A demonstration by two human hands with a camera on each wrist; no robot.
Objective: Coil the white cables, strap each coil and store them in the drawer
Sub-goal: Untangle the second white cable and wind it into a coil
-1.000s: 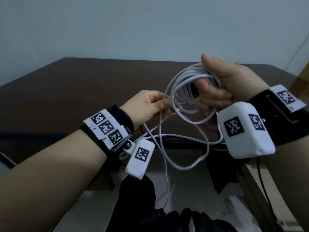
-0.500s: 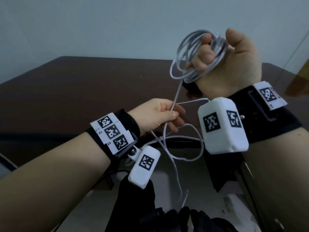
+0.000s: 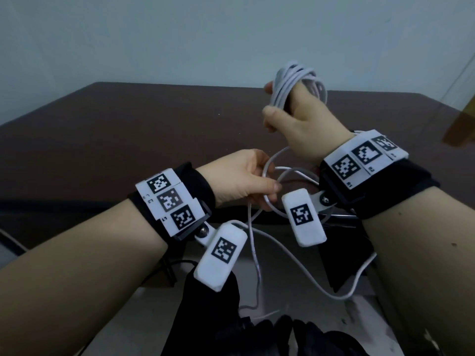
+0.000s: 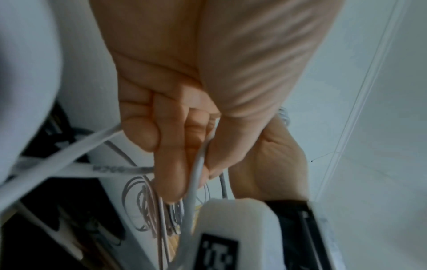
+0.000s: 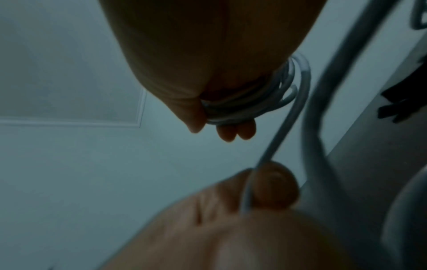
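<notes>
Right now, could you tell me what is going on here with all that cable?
A person is coiling a white cable above a dark table. The right hand grips the coil, raised. The left hand pinches the loose strand below it. The remaining cable hangs in loops below the hands. No strap is on the coil yet.

A dark brown counter (image 3: 108, 140) stretches back to a plain pale grey-blue wall (image 3: 180, 37) under dim, cool light, with a brown wooden edge (image 3: 460, 129) at far right and light grey floor (image 3: 282, 286) below the counter's near edge
</notes>
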